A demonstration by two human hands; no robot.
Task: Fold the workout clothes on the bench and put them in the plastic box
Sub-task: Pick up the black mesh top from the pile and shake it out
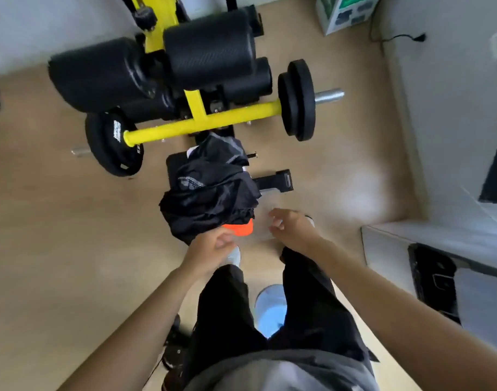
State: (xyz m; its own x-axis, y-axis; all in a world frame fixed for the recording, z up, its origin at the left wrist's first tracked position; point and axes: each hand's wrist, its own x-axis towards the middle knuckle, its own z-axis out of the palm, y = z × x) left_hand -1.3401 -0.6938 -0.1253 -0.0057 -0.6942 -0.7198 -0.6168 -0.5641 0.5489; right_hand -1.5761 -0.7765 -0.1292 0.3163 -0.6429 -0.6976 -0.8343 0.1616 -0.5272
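Observation:
A crumpled heap of black workout clothes (pixel 210 190) lies on the near end of the black bench (pixel 172 163), with an orange piece (pixel 239 228) poking out at its front edge. My left hand (pixel 210 251) hovers just in front of the heap, fingers loosely curled and holding nothing. My right hand (pixel 291 225) is to the right of the heap, apart from it, fingers relaxed and empty. A faint, see-through box (pixel 265 214) seems to stand on the floor beside the bench, under my right hand; blur makes its outline uncertain.
A yellow-framed machine (pixel 198 121) with black roller pads and weight plates (pixel 298 100) stands behind the bench. A white cabinet (pixel 427 246) with a black item is at the right. My legs in black trousers (pixel 306 300) stand in front of the bench on the beige floor.

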